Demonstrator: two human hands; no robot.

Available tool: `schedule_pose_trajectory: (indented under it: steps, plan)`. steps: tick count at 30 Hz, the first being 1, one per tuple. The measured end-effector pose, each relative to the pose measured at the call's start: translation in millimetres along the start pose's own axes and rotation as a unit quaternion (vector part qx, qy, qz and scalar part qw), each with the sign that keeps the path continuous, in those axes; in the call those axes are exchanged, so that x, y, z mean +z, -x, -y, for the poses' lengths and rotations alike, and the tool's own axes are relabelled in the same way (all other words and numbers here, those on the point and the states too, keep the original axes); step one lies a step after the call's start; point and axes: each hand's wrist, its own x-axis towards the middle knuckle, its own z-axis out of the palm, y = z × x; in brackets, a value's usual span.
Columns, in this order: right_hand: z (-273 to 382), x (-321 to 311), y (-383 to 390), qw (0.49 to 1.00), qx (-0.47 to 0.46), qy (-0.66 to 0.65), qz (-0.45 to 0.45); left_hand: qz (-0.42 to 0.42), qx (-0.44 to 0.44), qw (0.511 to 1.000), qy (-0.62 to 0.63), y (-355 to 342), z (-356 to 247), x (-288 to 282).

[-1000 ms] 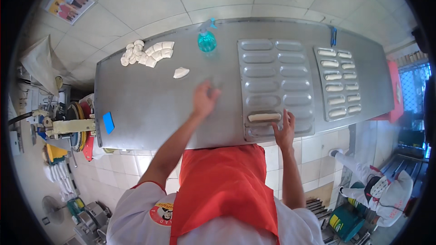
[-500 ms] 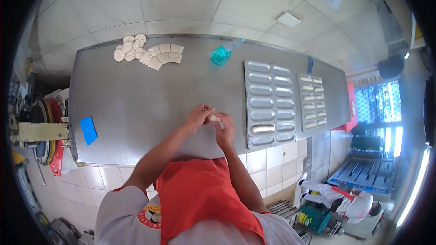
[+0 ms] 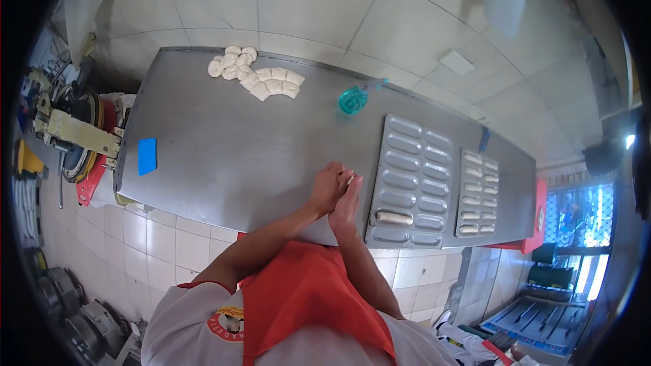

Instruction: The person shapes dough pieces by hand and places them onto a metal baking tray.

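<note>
My left hand (image 3: 328,187) and my right hand (image 3: 347,206) are pressed together above the near part of the steel table (image 3: 224,156). Between them shows a bit of pale dough (image 3: 350,179), mostly hidden by the fingers. Just right of my hands lies a metal tray (image 3: 401,179) with long rounded wells. One dough roll (image 3: 395,217) sits in a well near its front; the other wells hold nothing. At the far left of the table rest a pile of round dough pieces (image 3: 234,63) and a curved double row of cut dough pieces (image 3: 274,85).
A spray bottle (image 3: 352,100) with green liquid stands behind the tray. Farther right is a second tray (image 3: 481,192) filled with dough rolls, a blue-handled tool (image 3: 485,139) behind it. A blue scraper (image 3: 147,156) lies left, near a machine (image 3: 78,132). A co-worker (image 3: 468,349) is lower right.
My hands have come together, palm toward palm, closing over the dough that showed between my fingers before. The view has shifted, so the table and trays appear turned and displaced.
</note>
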Motion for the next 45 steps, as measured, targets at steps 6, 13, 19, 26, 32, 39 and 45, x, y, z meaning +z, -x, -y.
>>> schedule_pose_trajectory:
  steps: [6, 13, 19, 26, 32, 39, 45]
  plan:
    - [32, -34, -11, 0.993, 0.058, -0.074, -0.076, 0.086, 0.039, 0.995, -0.016, 5, -31, 16]
    - [53, -47, -12, 0.998, -0.037, 0.048, -0.023, 0.278, 0.004, 0.959, 0.049, 28, -58, -38]
    - [6, -6, 11, 0.717, -0.401, 0.552, 0.140, 0.153, 0.120, 0.976, -0.101, 9, 54, -81]
    - [-83, -61, 12, 0.607, -0.284, 0.710, 0.219, 0.196, 0.047, 0.966, -0.164, 74, 84, -82]
    - [-97, -75, 8, 0.534, -0.289, 0.753, 0.254, 0.217, 0.181, 0.900, -0.332, 107, 114, -69]
    - [-24, -60, -77, 0.791, 0.073, 0.574, 0.198, 0.379, -0.190, 0.887, -0.184, -31, 84, -77]
    - [-72, -62, -88, 0.654, -0.271, 0.685, 0.173, 0.230, 0.104, 0.928, -0.276, -8, 136, -62]
